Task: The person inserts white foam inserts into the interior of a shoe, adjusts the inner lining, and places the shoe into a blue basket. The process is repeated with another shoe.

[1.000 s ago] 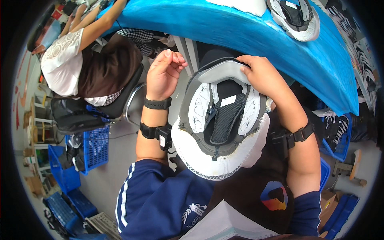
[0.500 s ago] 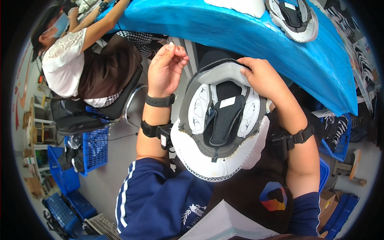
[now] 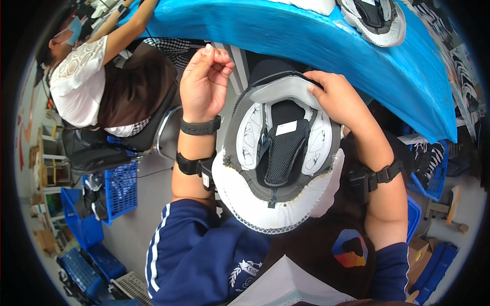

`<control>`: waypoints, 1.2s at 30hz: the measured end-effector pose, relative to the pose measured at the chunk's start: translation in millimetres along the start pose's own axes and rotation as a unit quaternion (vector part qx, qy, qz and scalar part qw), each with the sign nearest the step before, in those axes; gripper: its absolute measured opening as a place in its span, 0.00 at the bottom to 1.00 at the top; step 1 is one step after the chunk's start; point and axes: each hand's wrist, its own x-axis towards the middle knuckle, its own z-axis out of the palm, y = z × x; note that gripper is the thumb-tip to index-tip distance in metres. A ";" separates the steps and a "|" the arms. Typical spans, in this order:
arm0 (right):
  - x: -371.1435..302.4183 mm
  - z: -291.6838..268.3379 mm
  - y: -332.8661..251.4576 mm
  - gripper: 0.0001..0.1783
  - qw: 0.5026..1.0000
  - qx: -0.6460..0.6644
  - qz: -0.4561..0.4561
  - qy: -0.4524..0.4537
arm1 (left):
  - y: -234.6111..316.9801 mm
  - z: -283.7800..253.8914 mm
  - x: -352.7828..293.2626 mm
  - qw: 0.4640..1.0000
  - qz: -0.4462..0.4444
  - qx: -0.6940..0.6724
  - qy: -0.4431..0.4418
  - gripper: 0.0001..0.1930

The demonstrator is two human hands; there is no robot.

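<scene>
An open, unfinished shoe upper (image 3: 240, 191) lies in front of my chest. It has a grey rim, white lining with ragged edges and a black mesh tongue (image 3: 287, 158) down its middle. My right hand (image 3: 334, 97) is closed on its far right edge, thumb on the pale padding and fingers behind the rim. Raised beyond its far left side, my left hand (image 3: 206, 76) holds its fingertips pinched together, apart from the upper. Whatever is in that pinch, if anything, is too small to make out.
A blue-covered table (image 3: 296, 33) curves across the far side, with a similar shoe upper (image 3: 380, 38) on it. At left, a co-worker (image 3: 109, 92) sits on a black chair. Blue baskets (image 3: 121, 191) stand on the floor; another basket at right holds striped black shoes (image 3: 429, 163).
My left hand has moved slightly farther away and to the left, still pinched. The upper has shifted a little left, with my right hand still on its edge.
</scene>
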 end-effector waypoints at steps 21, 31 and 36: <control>-11.7 11.8 16.9 0.17 0.997 0.052 -0.008 0.063 | 49.1 19.2 -6.5 0.996 0.055 -0.063 -0.025 0.14; -55.9 -17.1 33.4 0.16 0.993 0.028 0.011 0.117 | 55.5 57.4 -7.7 0.993 0.080 -0.013 -0.090 0.12; -118.0 -77.6 46.2 0.16 0.977 -0.008 0.081 0.198 | 46.2 120.7 -8.7 0.986 0.050 0.039 -0.151 0.13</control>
